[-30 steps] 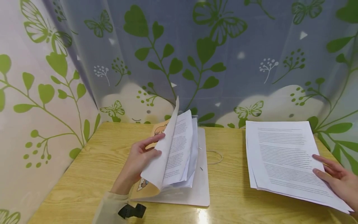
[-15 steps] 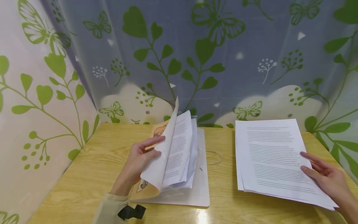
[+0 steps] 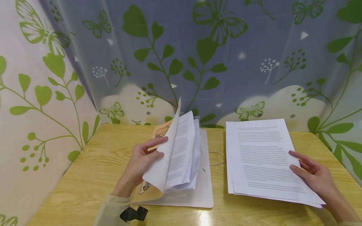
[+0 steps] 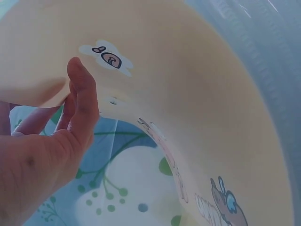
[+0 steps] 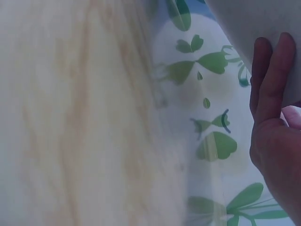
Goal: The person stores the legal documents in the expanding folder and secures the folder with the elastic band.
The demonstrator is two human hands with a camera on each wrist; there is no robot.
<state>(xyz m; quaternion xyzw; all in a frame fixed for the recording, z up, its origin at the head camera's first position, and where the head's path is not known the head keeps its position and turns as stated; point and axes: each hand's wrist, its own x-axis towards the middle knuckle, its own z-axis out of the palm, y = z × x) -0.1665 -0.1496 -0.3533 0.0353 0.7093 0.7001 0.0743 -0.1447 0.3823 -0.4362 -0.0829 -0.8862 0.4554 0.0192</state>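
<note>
My left hand (image 3: 142,161) pinches the raised front cover of a file folder (image 3: 198,199). The cover (image 3: 162,168) is white inside and pale orange with cartoon animals outside; it curls upward. In the left wrist view, the fingers of my left hand (image 4: 56,136) hold this orange cover (image 4: 188,84) at its edge. Printed sheets (image 3: 181,147) stand partly lifted inside the folder. To the right, my right hand (image 3: 315,175) grips a stack of printed papers (image 3: 261,160) by its right edge. In the right wrist view, my right hand's fingers (image 5: 273,75) lie against the white paper (image 5: 254,19).
A thin cord loop (image 3: 217,158) lies at the folder's right edge. The wooden table (image 3: 82,188) meets a curtain (image 3: 240,78) with green leaves and butterflies at the back. A black bow-like piece (image 3: 134,214) sits on the left sleeve.
My right hand has moved the stack of papers leftward, closer to the folder. My left hand and the raised cover have stayed nearly in place.
</note>
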